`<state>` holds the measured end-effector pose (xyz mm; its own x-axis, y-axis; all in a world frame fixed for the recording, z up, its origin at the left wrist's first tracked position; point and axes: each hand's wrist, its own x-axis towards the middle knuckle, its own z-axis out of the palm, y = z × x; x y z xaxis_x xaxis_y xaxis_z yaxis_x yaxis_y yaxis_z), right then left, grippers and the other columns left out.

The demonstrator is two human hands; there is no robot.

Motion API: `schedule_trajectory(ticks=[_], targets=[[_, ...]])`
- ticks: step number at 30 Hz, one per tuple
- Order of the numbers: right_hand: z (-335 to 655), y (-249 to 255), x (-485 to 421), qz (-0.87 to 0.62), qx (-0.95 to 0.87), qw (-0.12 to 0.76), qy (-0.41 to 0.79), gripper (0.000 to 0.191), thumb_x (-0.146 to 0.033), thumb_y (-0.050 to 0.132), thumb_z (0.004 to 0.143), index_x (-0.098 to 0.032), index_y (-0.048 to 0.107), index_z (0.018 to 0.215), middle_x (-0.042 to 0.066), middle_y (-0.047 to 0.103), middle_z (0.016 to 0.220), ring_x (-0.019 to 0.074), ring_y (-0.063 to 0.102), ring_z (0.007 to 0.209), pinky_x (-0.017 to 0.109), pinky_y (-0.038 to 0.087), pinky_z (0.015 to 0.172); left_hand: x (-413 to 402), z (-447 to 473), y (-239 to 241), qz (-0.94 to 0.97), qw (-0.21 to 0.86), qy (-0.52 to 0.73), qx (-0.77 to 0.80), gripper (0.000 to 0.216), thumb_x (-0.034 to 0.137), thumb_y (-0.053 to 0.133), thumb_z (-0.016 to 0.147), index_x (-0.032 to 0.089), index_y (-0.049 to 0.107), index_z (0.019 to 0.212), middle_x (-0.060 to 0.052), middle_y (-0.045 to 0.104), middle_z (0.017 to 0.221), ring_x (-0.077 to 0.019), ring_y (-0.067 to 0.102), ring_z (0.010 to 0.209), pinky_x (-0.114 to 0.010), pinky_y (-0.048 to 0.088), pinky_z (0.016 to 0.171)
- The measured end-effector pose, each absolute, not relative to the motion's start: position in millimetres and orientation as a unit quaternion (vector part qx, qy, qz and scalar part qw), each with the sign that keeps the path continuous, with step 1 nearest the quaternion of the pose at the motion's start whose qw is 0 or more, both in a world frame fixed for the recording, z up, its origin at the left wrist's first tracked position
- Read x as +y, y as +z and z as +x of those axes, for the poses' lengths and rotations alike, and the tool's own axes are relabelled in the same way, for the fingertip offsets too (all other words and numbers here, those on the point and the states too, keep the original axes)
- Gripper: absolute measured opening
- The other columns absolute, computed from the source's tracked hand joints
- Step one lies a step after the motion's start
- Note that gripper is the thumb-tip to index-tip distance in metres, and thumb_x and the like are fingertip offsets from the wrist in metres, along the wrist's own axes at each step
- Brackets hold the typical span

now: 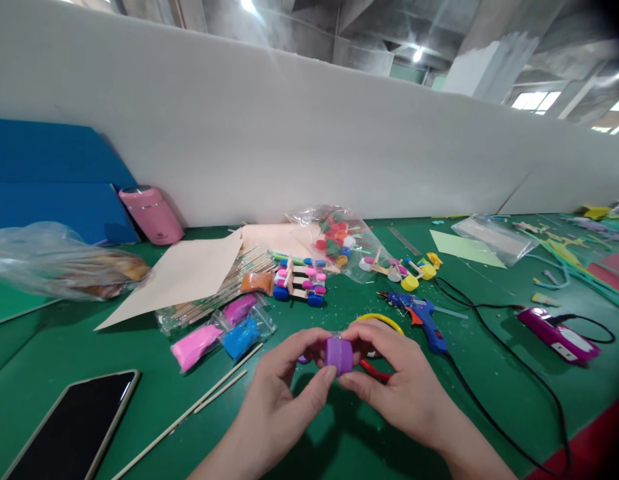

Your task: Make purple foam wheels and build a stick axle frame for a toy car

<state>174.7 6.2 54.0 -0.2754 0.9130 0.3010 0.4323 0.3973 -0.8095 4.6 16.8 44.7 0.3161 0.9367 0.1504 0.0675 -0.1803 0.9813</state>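
Note:
Between my two hands, above the middle of the green table, is a short purple cylinder [339, 355] with a seam round its middle, like two bottle caps set rim to rim. My left hand [284, 393] pinches its left side between thumb and fingers. On the other side my right hand [394, 373] holds it with thumb and bent fingers. Partly hidden behind the right hand lie a yellow curved handle [384, 321] and a red curved handle [374, 371]. A bit of another purple thing shows past the left fingers.
A blue glue gun [424, 317] with its black cord lies right, near a purple power strip [557, 335]. Small wheeled models [299, 283], clay packets [242, 337] and a bag of caps [339, 240] lie ahead. Two sticks [189, 410] and a phone [72, 427] are left.

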Motion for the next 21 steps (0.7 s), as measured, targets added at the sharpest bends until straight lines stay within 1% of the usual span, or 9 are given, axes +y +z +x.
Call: schedule_trajectory(ticks=[9,12,16,18,21], targets=[[173.8,52.1,7.0,-0.456,-0.74,0.397,0.296,0.028,-0.026,0.065,0.073,-0.022,0.055,0.098,0.002,0.056,0.092,0.0137,0.053,0.075,0.023,0.045,0.068,18.5,3.2,41.5,0.611,0.533,0.435,0.391,0.023,0.023,0.058,0.074,0.02,0.059,0.097,-0.004,0.063,0.095,-0.0193,0.056,0.087,-0.027,0.044,0.079],[172.5,53.0,8.4,-0.454,-0.739,0.399,0.297,0.029,-0.027,0.065,0.073,-0.022,0.055,0.1,0.002,0.057,0.094,0.0139,0.054,0.077,0.022,0.046,0.068,19.4,3.1,39.6,0.562,0.591,0.437,0.379,0.019,0.023,0.059,0.074,0.021,0.061,0.093,-0.002,0.063,0.091,-0.018,0.056,0.087,-0.026,0.043,0.079],[171.1,53.9,10.3,-0.464,-0.739,0.386,0.298,0.042,-0.031,0.066,0.073,-0.024,0.051,0.112,0.003,0.054,0.104,0.0147,0.053,0.086,0.022,0.045,0.073,21.8,4.5,36.8,0.448,0.68,0.449,0.369,0.017,0.024,0.057,0.077,0.021,0.062,0.093,-0.003,0.063,0.086,-0.0158,0.055,0.081,-0.025,0.043,0.074],[170.7,53.1,11.6,-0.47,-0.739,0.377,0.301,0.047,-0.031,0.066,0.072,-0.026,0.048,0.115,0.002,0.053,0.107,0.0147,0.053,0.088,0.022,0.045,0.074,23.1,5.4,35.7,0.408,0.705,0.454,0.362,0.018,0.023,0.056,0.077,0.02,0.062,0.094,-0.003,0.062,0.085,-0.0144,0.054,0.076,-0.024,0.043,0.071],[170.2,50.8,13.8,-0.466,-0.742,0.379,0.299,0.045,-0.03,0.065,0.073,-0.025,0.049,0.115,0.003,0.053,0.108,0.0155,0.052,0.091,0.022,0.045,0.075,24.1,6.6,34.8,0.377,0.724,0.456,0.354,0.016,0.022,0.058,0.077,0.019,0.063,0.091,-0.003,0.061,0.083,-0.0126,0.052,0.073,-0.023,0.042,0.07]])
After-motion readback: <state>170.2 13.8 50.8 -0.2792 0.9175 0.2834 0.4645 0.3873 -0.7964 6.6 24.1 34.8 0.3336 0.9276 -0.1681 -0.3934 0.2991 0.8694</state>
